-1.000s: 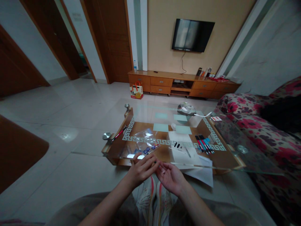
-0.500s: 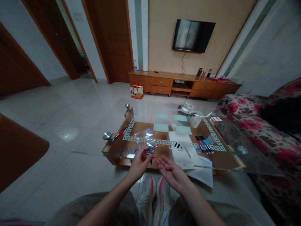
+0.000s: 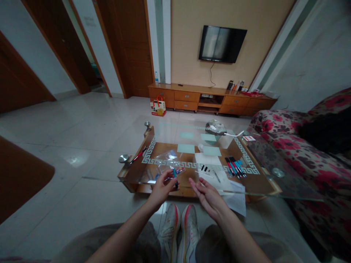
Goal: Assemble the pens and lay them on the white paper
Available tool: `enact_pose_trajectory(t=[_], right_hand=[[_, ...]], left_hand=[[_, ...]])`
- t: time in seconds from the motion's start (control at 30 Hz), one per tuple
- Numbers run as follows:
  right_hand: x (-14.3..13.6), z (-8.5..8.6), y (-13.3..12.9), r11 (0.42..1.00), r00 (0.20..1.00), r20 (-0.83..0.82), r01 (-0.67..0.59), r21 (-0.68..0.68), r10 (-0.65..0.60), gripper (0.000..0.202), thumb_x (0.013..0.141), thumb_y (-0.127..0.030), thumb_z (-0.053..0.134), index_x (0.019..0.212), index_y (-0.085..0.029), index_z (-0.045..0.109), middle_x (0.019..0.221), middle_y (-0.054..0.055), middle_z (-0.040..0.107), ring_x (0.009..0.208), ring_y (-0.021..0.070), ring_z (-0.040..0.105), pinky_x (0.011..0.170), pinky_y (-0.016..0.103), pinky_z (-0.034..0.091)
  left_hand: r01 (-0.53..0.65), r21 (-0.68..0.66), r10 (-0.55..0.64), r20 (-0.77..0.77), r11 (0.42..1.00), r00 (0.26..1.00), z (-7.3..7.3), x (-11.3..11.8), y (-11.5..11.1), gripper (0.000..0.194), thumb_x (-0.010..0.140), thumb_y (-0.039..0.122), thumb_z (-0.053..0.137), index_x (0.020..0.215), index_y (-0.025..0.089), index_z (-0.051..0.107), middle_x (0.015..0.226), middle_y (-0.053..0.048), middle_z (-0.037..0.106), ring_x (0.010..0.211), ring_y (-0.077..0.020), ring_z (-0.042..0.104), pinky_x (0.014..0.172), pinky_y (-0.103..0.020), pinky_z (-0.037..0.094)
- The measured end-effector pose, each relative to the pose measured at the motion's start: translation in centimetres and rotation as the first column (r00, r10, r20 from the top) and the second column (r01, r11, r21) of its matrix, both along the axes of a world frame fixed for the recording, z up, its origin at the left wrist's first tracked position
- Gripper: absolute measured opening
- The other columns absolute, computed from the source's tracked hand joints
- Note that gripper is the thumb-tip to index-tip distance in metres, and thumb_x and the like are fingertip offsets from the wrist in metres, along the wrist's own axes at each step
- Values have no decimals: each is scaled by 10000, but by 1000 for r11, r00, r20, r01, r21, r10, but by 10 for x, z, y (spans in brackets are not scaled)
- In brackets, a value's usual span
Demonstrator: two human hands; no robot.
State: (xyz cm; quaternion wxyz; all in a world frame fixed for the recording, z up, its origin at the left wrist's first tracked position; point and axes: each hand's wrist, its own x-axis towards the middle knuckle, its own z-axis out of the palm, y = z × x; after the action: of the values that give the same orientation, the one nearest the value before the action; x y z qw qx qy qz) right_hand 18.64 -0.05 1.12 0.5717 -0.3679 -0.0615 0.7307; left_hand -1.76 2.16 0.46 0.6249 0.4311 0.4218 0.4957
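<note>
"What lies to the left of the grip?"

"Pale floor tiles (image 3: 90,153) and, farther back, a brown wooden door (image 3: 137,54). Nearer, a red pen (image 3: 138,155) lies slantwise at the left end of the glass table (image 3: 188,177). Beyond the table, a bag with orange handles (image 3: 158,108) stands on the floor, against the long wooden cabinet (image 3: 187,96)."

"And at the grip itself?"

"A clear plastic bag (image 3: 166,157) lies on the glass just beyond it. The left hand (image 3: 161,188) has its fingertips closed on a blue-and-black pen piece (image 3: 174,173), held roughly upright near the table's front edge."

"The other hand?"

"The right hand (image 3: 210,199) is just to the right, apart from the left, fingers partly curled. I can't tell whether they pinch something small."

"Farther right?"

"White paper (image 3: 205,159) just past the right hand, with small black pieces (image 3: 202,167) on it. High beyond, a television (image 3: 222,44) on the wall. Then a row of red and blue pens (image 3: 235,167) side by side, and finally a flowered sofa (image 3: 290,144), well to the right."
</note>
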Motion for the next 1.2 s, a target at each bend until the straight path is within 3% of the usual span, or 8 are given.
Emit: enact_pose_trajectory(t=[0.23,0.47,0.6,0.77,0.87,0.97,1.07,1.2], right_hand=[[50,8,18,997,986,147,71,19,-73,397,784,68,645,1057,-185,507,1009,89,692,1032,239,726,875,325,642],[106,-13,43,955,891,352,236,179,-286,355,738,63,613,990,-182,565,882,53,706,877,174,744,803,259,640],[114,-24,52,948,858,409,247,201,-310,366,696,39,698,940,-195,555,844,4,657,850,166,750,786,223,631],[107,-23,55,925,825,421,315,212,-378,507,585,-34,850,923,-225,523,799,-56,572,822,180,755,802,253,636],[106,-17,51,917,812,442,271,291,-380,524,563,-157,902,936,-231,542,816,-45,604,852,188,748,803,268,630],[111,-11,48,927,759,555,174,332,-341,481,588,-313,904,931,-225,579,807,-25,649,814,190,728,705,281,618],[117,-7,47,932,606,729,59,359,-319,428,622,-419,861,911,-192,641,807,15,690,758,187,690,647,283,568],[119,-11,48,898,425,835,-102,428,-350,334,634,-394,814,832,-160,680,825,66,722,775,204,673,759,340,538]], left_hand=[[27,-44,-25,48,999,999,2,3,-1,539,780,450,764,1223,208,576,1028,-49,600,876,-187,673,760,-409,628],[8,-66,-6,28,998,1000,0,3,1,527,772,433,777,1201,204,575,1007,-37,581,832,-171,675,727,-376,626],[28,-43,-28,0,999,1000,2,9,4,511,779,448,768,1197,211,595,1009,-39,601,815,-163,688,732,-354,613],[39,11,-38,-97,999,995,8,14,4,485,779,442,769,1178,209,621,1029,-48,610,830,-155,676,702,-280,585],[51,79,-39,-146,996,988,11,17,4,465,785,437,761,1161,195,632,985,-42,603,821,-143,635,637,-228,552],[67,111,-45,-190,992,981,16,23,5,436,800,425,742,1141,177,630,944,-40,603,775,-131,607,577,-200,513],[77,123,-46,-233,989,971,20,31,8,447,788,411,746,1135,163,613,941,-47,605,747,-135,602,552,-211,504],[118,188,-61,-284,975,957,18,39,19,432,807,364,723,1164,153,603,923,-59,634,763,-156,622,590,-239,513]])
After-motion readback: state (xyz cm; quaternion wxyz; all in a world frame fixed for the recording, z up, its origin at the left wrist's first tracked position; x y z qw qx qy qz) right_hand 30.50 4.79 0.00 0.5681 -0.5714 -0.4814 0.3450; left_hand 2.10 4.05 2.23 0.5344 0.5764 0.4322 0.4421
